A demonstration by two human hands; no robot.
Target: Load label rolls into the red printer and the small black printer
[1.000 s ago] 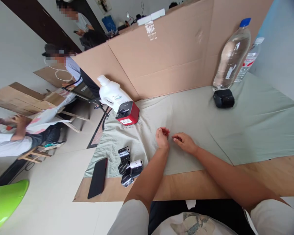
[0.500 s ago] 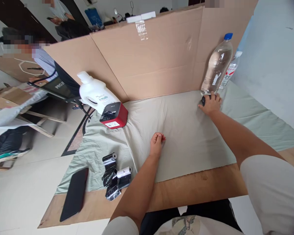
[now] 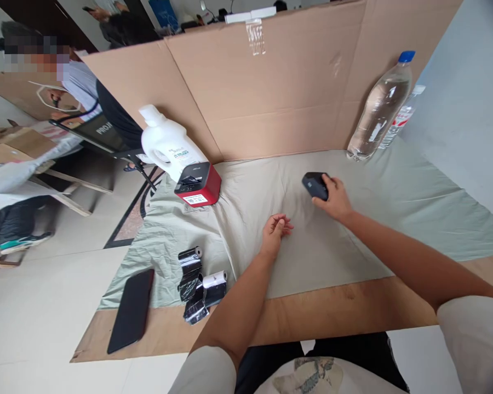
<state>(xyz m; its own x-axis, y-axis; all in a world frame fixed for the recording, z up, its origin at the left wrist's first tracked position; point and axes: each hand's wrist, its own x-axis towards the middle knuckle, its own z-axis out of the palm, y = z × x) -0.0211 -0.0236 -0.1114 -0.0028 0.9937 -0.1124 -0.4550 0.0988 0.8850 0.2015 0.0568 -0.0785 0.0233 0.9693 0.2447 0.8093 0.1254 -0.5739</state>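
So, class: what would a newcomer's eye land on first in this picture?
Probably the right hand gripping a small black box-shaped device mid-cloth, with the left hand resting loosely curled nearby. Next, the red-and-black label printer beside a white plastic jug at the left, and the tall clear water bottle far right.

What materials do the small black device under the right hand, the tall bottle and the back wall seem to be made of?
The small black device, held by the right hand, looks like matte hard plastic: even dark surface, rounded corners. The tall bottle is probably clear thin plastic, see-through with a blue cap. The back wall appears to be brown cardboard, with fold creases and a tape strip.
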